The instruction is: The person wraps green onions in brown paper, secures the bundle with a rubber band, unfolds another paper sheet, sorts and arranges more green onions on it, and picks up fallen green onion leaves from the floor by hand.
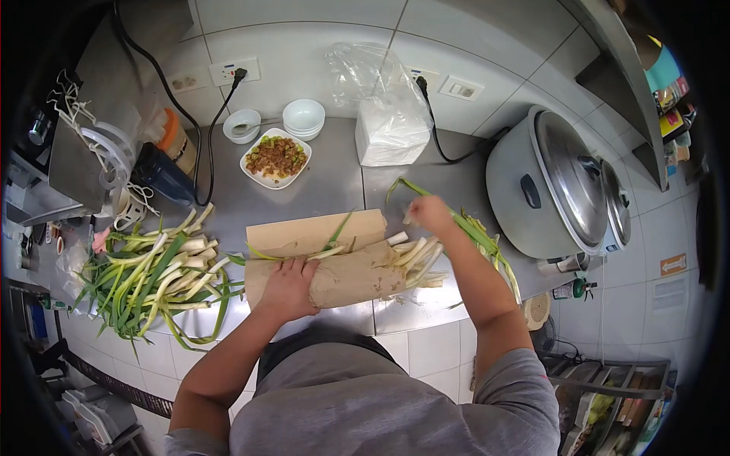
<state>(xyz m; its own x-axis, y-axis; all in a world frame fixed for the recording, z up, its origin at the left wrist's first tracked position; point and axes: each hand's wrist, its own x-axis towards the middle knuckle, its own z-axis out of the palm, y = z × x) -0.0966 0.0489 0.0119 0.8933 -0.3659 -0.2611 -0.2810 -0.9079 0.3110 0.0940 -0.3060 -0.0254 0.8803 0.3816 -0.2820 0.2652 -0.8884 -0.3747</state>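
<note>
And the left hand (289,290), fingers slightly spread, presses the brown paper (351,278), apparently keeping the leek-like stalks (417,255) bundled, while at its two o'clock the right hand (431,216) curls, any pinch unclear to me!

Your shirt (380,406) is plain grey, your paper (350,277) brown with darker blotches, your stalks (161,270) white running into green, the food (276,156) brown flecked with green in a white dish (274,183), the cooker (511,186) grey under a silver lid (566,171), the plugs (241,74) black, and the wall (304,49) white, gridded with thin darker lines.
</note>
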